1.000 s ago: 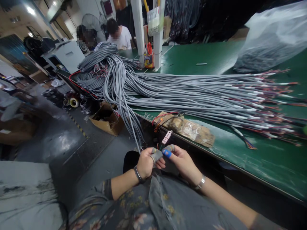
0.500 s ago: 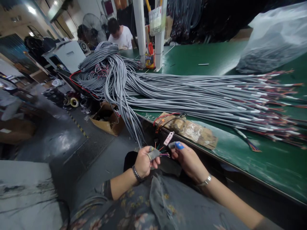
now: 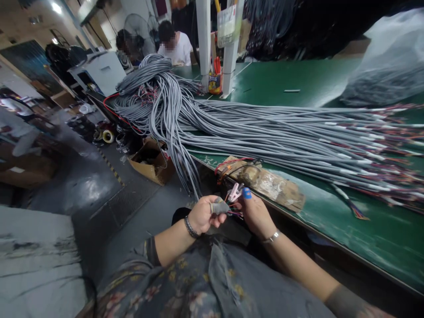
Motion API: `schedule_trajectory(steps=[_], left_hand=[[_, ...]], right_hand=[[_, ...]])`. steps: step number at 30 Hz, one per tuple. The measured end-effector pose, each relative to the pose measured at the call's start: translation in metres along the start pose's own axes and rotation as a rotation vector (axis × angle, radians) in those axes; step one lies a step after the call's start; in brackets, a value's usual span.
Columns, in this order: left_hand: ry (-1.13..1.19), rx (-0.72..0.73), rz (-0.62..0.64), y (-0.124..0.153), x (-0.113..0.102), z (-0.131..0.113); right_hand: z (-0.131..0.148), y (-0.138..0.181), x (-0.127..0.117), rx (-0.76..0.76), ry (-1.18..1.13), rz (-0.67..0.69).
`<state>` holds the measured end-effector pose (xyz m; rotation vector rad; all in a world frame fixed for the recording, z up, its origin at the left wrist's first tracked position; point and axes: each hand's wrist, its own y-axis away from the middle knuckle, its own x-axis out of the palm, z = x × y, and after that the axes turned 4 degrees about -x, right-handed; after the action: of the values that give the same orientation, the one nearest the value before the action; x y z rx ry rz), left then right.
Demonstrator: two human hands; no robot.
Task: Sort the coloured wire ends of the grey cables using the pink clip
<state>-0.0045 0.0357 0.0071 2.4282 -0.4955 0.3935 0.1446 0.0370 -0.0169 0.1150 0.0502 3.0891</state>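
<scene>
My left hand is closed round the end of a grey cable, with its thin coloured wires fanning out past a grey finger cot on the thumb. My right hand, wearing a blue finger cot, is closed in a pinch at those wire ends, right beside a small pink clip that hangs at the table edge. Both hands sit just in front of the green table. A big bundle of grey cables lies across the table, their stripped coloured ends to the right.
A taped cardboard pad with red and black leads lies on the table edge. An open cardboard box stands on the floor. A plastic bag sits at the far right. Two people sit at the back near white posts.
My hands have risen toward the table edge and the pink clip. The right hand, which drew apart from the left, now pinches the fanned wire ends. The view shifted slightly.
</scene>
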Motion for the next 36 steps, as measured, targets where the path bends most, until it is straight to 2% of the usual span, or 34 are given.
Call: schedule_trajectory(steps=[7,12,15,22,29,32,36], left_hand=[[-0.001,-0.040,0.022,-0.005,0.004,0.000],[0.009,-0.048,0.055,-0.007,0.003,0.002],[0.018,-0.053,0.060,-0.007,0.003,0.003],[0.036,-0.074,0.041,-0.006,0.004,0.009],[0.045,-0.073,0.022,0.005,0.002,0.010],[0.037,-0.085,-0.025,0.014,0.006,0.012],[0.081,-0.036,-0.110,0.022,0.014,0.012]], right_hand=[[-0.009,-0.001,-0.001,-0.052,0.087,-0.099],[-0.001,-0.003,0.006,0.181,-0.299,0.074],[0.002,-0.005,0.008,0.263,-0.444,0.052],[0.001,-0.005,0.010,0.285,-0.537,0.002],[-0.001,-0.001,0.002,0.350,-0.679,0.133],[0.001,0.001,0.001,0.370,-0.725,0.191],[0.005,0.003,0.003,0.314,-0.696,0.155]])
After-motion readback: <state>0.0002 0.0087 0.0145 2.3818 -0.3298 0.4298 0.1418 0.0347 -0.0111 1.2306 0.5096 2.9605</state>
